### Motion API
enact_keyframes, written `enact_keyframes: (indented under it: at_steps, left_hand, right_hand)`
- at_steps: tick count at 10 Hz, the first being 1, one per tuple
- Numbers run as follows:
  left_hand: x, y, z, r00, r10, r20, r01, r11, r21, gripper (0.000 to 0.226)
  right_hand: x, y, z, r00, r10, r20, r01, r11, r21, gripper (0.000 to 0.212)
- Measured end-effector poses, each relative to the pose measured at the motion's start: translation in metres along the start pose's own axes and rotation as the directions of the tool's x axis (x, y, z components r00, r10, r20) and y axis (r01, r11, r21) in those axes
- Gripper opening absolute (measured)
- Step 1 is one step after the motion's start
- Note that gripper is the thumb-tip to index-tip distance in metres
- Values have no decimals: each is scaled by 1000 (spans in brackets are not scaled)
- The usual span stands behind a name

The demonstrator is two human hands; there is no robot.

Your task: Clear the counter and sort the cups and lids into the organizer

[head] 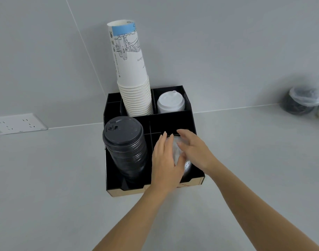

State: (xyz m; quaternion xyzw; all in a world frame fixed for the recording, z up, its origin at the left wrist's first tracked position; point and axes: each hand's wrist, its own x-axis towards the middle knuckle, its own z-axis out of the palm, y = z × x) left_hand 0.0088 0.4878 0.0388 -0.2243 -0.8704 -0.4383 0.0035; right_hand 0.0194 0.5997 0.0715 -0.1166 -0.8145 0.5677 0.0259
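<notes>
Both the left hand (pixel 164 158) and right hand (pixel 193 149), fingers loosely spread, cup a clear lid stack (pixel 180 156), probably to steady it in the organizer's (pixel 200 175) five-o'clock compartment.

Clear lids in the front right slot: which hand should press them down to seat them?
Probably the right hand. It lies over the top of the clear lids in the organizer, while the left hand braces their near side.
</notes>
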Motion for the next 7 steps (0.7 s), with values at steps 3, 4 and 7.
enact_keyframes:
  at_steps: [3, 4, 7]
  left_hand:
    - [-1, -8, 2, 993, 112, 36, -118, 959, 258, 64]
    - [-1, -10, 2, 990, 137, 43, -144, 925, 351, 60]
    - [2, 1, -16, 993, 76, 89, -101, 942, 320, 65]
  right_hand:
    - [1, 7, -6, 999, -17, 38, 25, 974, -224, 44]
    - [1, 7, -3, 998, -38, 41, 48, 960, -275, 47]
    - [-6, -12, -12, 994, -51, -101, 29, 978, -206, 40]
